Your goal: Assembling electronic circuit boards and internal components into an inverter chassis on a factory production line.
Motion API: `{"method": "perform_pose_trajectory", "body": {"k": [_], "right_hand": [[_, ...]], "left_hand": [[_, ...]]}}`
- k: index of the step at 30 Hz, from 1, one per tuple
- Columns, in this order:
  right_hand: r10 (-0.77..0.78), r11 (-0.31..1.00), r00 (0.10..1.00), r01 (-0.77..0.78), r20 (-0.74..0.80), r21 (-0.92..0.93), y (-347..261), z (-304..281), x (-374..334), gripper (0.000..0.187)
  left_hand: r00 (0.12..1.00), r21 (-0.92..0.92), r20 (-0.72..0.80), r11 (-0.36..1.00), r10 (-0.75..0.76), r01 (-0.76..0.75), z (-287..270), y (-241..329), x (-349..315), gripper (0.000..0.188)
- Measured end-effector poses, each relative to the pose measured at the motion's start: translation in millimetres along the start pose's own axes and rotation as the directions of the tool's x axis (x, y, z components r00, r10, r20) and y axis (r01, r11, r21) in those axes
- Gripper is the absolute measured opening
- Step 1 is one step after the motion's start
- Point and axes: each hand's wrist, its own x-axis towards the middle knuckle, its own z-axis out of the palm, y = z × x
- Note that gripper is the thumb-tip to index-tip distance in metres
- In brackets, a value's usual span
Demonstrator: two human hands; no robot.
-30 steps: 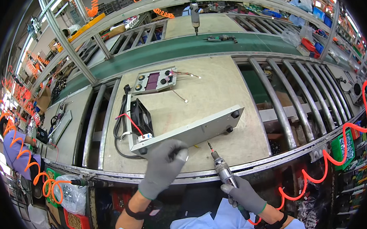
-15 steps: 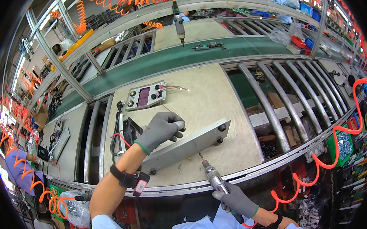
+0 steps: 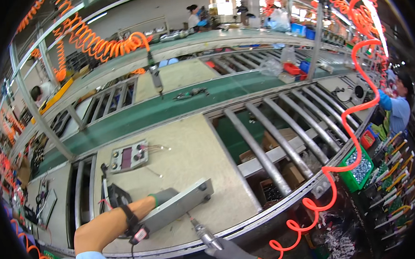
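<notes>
A long grey metal panel [image 3: 176, 210] with black feet stands on edge on the pale work board [image 3: 197, 149]. My gloved left hand [image 3: 164, 196] is at its far side; the panel hides the fingers, so its grip cannot be made out. In my gloved right hand [image 3: 235, 253] is a power screwdriver [image 3: 205, 234], fingers wrapped round its body. Its bit points up at the panel's near face, at or very close to it. Beyond the left hand lies a small control panel [image 3: 129, 156] with knobs and loose wires. A black frame-like part [image 3: 120, 196] is beside my left forearm.
Metal rollers [image 3: 260, 148] run to the right of the board. A green belt [image 3: 242, 85] passes behind, with another screwdriver [image 3: 190, 94] on it. An orange coiled hose [image 3: 331, 188] loops at right near a green bin [image 3: 357, 168] of small parts. Another person [image 3: 398, 105] is at far right.
My left hand has gone from above the panel to behind it. The screwdriver's tip has come up to the panel's near face. The whole view has swung to the right.
</notes>
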Motion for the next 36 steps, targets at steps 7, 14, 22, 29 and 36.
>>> {"method": "perform_pose_trajectory", "body": {"k": [7,14,22,29,36], "right_hand": [[-0.070,0.996,0.997,0.068,0.024,0.059,3,4,-9,0.034],[-0.010,0.996,1.000,0.008,0.028,0.084,15,4,-3,0.042],[0.129,0.963,0.987,-0.147,0.091,0.227,25,8,8,0.031],[0.134,0.985,0.991,-0.134,0.003,0.108,22,17,6,0.033],[0.076,0.993,0.997,-0.074,-0.028,0.089,25,26,6,0.035]], "left_hand": [[0.995,-0.031,0.052,0.996,0.085,-0.083,0,-5,-15,0.039],[0.999,-0.030,0.050,0.999,-0.016,0.018,2,13,-25,0.040],[0.999,0.035,0.033,0.999,-0.035,0.034,9,16,-23,0.035],[0.997,0.221,0.078,0.975,0.011,-0.028,5,15,-18,0.039],[0.997,0.196,0.080,0.980,0.022,-0.037,4,5,-7,0.042]]}}
